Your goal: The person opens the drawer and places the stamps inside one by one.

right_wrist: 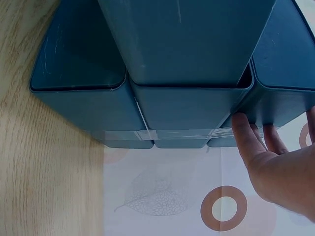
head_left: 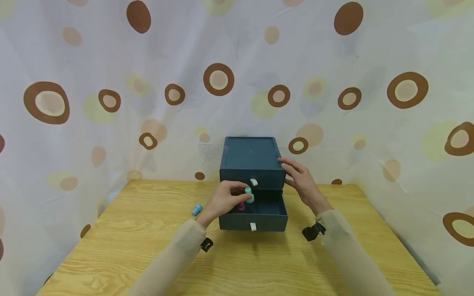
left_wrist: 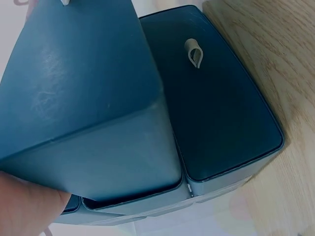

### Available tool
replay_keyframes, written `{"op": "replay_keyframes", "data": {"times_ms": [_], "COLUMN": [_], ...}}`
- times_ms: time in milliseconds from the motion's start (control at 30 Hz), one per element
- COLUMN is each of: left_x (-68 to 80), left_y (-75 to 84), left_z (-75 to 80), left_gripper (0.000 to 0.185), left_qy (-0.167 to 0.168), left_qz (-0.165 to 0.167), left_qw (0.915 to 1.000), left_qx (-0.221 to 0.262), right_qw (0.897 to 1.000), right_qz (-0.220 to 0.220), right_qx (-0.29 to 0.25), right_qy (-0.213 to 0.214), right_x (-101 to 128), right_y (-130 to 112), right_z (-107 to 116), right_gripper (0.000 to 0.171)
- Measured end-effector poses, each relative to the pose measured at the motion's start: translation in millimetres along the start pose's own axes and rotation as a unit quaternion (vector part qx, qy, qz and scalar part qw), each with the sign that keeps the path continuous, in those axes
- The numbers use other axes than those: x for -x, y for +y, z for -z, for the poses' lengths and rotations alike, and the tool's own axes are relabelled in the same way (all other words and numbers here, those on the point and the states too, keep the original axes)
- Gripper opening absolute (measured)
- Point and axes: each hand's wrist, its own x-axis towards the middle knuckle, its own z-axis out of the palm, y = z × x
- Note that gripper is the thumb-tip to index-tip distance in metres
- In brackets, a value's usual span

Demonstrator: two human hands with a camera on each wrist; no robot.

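**Green-capped piece held over open bottom drawer**

L hand [head_left: 224,200]: fingers curled round a small green-capped piece [head_left: 249,195], thumb on top, holding it just above the pulled-out bottom drawer [head_left: 259,218] of the blue drawer box [head_left: 252,158]. A pink piece [head_left: 241,206] shows just under the hand, inside the drawer at its left side.

R hand [head_left: 301,181]: fingers straight, only slightly bent, spread against the box's right front corner; grips nothing. R wrist view confirms it: fingertips [right_wrist: 244,129] touch the box edge [right_wrist: 197,59], palm open.

L wrist view shows only the box side [left_wrist: 93,98], drawer front w/ its pale pull tab [left_wrist: 195,53], and a bit of hand [left_wrist: 24,206]; the held piece isn't visible there. Head view alone shows both pieces.

Around: blue piece [head_left: 197,209] lies on the wooden table [head_left: 148,255], left of the box, near L wrist. Top drawer closed, tab [head_left: 253,182] showing. Spotted curtain [head_left: 111,82] behind the box.
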Motion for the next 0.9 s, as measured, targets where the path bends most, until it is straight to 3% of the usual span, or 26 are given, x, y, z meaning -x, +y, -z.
{"op": "replay_keyframes", "data": {"times_ms": [300, 900], "left_x": [-7.4, -14.6], "left_y": [4.1, -0.1], "left_z": [1.1, -3.4], "left_gripper": [0.031, 0.028], "left_qy": [-0.029, -0.065], "left_qz": [-0.006, 0.025], "left_qw": [0.9983, 0.9943], "left_qx": [-0.050, -0.081], "right_qw": [1.000, 1.000], "right_qz": [0.003, -0.007], "right_qx": [-0.002, 0.003], "right_qy": [-0.001, 0.005], "right_x": [-1.5, -0.9], "right_y": [-3.8, 0.0], "right_z": [0.1, -1.4], "right_gripper": [0.055, 0.055]}}
